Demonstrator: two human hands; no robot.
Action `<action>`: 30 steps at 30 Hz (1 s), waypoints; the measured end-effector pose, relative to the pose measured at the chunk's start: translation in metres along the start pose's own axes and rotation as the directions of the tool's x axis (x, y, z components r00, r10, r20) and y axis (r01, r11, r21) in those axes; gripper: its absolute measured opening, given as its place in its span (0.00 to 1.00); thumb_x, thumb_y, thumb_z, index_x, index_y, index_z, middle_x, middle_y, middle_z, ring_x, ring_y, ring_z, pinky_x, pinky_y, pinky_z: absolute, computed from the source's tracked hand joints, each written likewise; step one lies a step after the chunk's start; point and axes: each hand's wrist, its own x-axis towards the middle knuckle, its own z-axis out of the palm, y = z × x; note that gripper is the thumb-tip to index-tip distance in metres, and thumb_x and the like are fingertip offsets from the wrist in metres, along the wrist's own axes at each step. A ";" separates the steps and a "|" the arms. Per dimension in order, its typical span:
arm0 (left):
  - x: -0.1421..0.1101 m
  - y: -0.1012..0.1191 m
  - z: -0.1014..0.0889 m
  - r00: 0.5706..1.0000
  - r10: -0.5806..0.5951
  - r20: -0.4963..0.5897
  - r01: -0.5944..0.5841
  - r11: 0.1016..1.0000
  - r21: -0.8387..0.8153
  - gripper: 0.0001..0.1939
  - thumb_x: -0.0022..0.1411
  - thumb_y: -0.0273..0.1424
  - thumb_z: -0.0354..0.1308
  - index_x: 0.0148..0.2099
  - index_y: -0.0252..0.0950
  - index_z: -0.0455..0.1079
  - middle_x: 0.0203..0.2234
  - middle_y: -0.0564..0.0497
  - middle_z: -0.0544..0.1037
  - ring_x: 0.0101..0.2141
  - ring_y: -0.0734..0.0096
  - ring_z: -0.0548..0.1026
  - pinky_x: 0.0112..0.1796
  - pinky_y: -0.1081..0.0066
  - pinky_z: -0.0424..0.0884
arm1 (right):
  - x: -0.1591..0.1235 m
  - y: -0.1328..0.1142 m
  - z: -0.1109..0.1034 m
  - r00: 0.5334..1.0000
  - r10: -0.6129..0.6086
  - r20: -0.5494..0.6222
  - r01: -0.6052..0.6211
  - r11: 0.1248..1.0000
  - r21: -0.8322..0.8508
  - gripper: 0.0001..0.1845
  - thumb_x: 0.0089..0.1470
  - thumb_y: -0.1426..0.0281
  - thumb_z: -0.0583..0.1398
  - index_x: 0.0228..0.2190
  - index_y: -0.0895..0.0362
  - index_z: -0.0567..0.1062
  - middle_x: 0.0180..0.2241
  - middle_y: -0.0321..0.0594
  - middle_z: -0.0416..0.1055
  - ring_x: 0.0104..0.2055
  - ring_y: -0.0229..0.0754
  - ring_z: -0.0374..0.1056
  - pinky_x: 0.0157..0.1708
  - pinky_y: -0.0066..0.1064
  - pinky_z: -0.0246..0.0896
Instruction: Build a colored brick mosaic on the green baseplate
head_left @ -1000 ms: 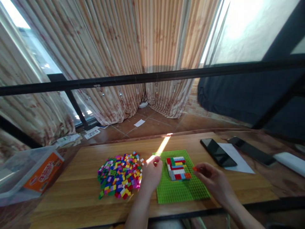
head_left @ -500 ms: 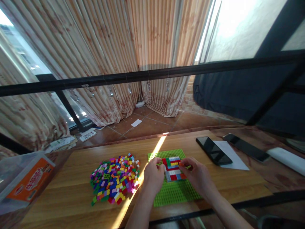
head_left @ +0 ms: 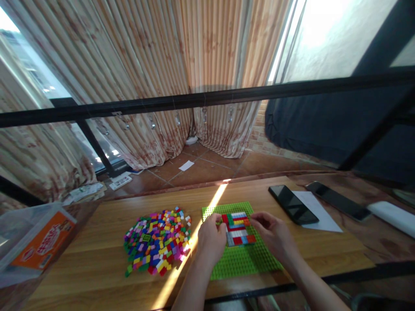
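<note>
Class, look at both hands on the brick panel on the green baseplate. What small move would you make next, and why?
Probably press the orange brick down with the right hand. Its fingertips sit on that brick at the right edge of the brick panel, while the left hand steadies the panel's left side on the green baseplate. Whether the brick is fully seated cannot be told.

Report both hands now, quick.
Left hand: curled, resting on baseplate beside brick block; grip unclear.
Right hand: pinching orange brick.
</note>
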 end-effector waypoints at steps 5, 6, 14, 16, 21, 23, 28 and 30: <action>0.000 0.001 0.000 1.000 -0.002 -0.004 0.002 0.999 -0.032 0.11 0.53 0.26 0.54 0.38 0.38 0.74 0.33 0.46 0.79 0.33 0.64 0.74 0.36 0.68 0.64 | 0.006 0.005 0.004 0.996 0.094 0.003 -0.093 0.987 0.130 0.21 0.45 0.52 0.59 0.27 0.59 0.75 0.25 0.41 0.75 0.27 0.42 0.69 0.27 0.30 0.62; 0.000 0.001 0.001 1.000 -0.008 0.000 0.008 1.000 -0.030 0.11 0.53 0.26 0.54 0.39 0.38 0.74 0.33 0.45 0.79 0.34 0.63 0.74 0.37 0.68 0.64 | 0.007 0.006 0.006 0.995 0.100 0.016 -0.102 0.984 0.147 0.22 0.45 0.51 0.59 0.27 0.59 0.75 0.25 0.41 0.75 0.27 0.42 0.69 0.27 0.30 0.63; -0.003 -0.002 0.005 0.999 0.034 0.033 -0.033 0.999 -0.038 0.13 0.55 0.25 0.51 0.41 0.39 0.71 0.34 0.46 0.79 0.36 0.62 0.75 0.37 0.66 0.65 | 0.007 0.005 0.018 0.984 0.164 0.074 -0.178 0.947 0.267 0.22 0.42 0.52 0.62 0.28 0.59 0.75 0.25 0.41 0.76 0.27 0.43 0.71 0.25 0.30 0.64; -0.003 -0.003 0.008 0.999 0.045 0.029 -0.044 0.998 -0.040 0.13 0.55 0.25 0.51 0.41 0.39 0.71 0.34 0.46 0.78 0.36 0.62 0.75 0.37 0.66 0.65 | 0.007 0.006 0.018 0.982 0.177 0.073 -0.190 0.942 0.276 0.22 0.42 0.53 0.63 0.28 0.59 0.75 0.25 0.41 0.76 0.26 0.42 0.71 0.24 0.30 0.63; -0.006 -0.002 0.014 0.997 0.076 -0.009 -0.076 0.997 -0.024 0.13 0.54 0.22 0.50 0.40 0.37 0.71 0.35 0.44 0.78 0.37 0.62 0.74 0.40 0.65 0.66 | 0.010 0.011 0.019 0.982 0.178 0.068 -0.190 0.942 0.277 0.21 0.40 0.54 0.64 0.28 0.60 0.76 0.26 0.43 0.77 0.28 0.43 0.71 0.27 0.31 0.65; -0.008 0.000 0.015 0.997 0.078 -0.013 -0.078 0.997 -0.008 0.14 0.53 0.21 0.49 0.41 0.36 0.71 0.36 0.44 0.77 0.38 0.62 0.74 0.42 0.65 0.66 | 0.012 0.013 0.020 0.983 0.175 0.055 -0.183 0.946 0.268 0.22 0.40 0.54 0.65 0.30 0.60 0.77 0.27 0.43 0.77 0.28 0.43 0.71 0.28 0.31 0.65; -0.008 -0.001 0.017 0.999 0.043 -0.005 -0.043 0.999 0.024 0.16 0.54 0.21 0.48 0.43 0.35 0.70 0.39 0.45 0.77 0.42 0.64 0.74 0.45 0.66 0.66 | 0.013 0.014 0.020 0.984 0.167 0.060 -0.177 0.949 0.261 0.22 0.38 0.54 0.65 0.30 0.60 0.77 0.26 0.42 0.77 0.27 0.43 0.71 0.27 0.31 0.65; -0.008 -0.002 0.016 0.999 0.036 0.002 -0.036 0.999 0.014 0.16 0.55 0.21 0.48 0.43 0.36 0.70 0.39 0.46 0.77 0.42 0.65 0.74 0.45 0.67 0.67 | 0.011 0.013 0.019 0.983 0.167 0.078 -0.181 0.946 0.268 0.22 0.38 0.53 0.65 0.29 0.59 0.77 0.27 0.42 0.77 0.29 0.44 0.71 0.28 0.31 0.65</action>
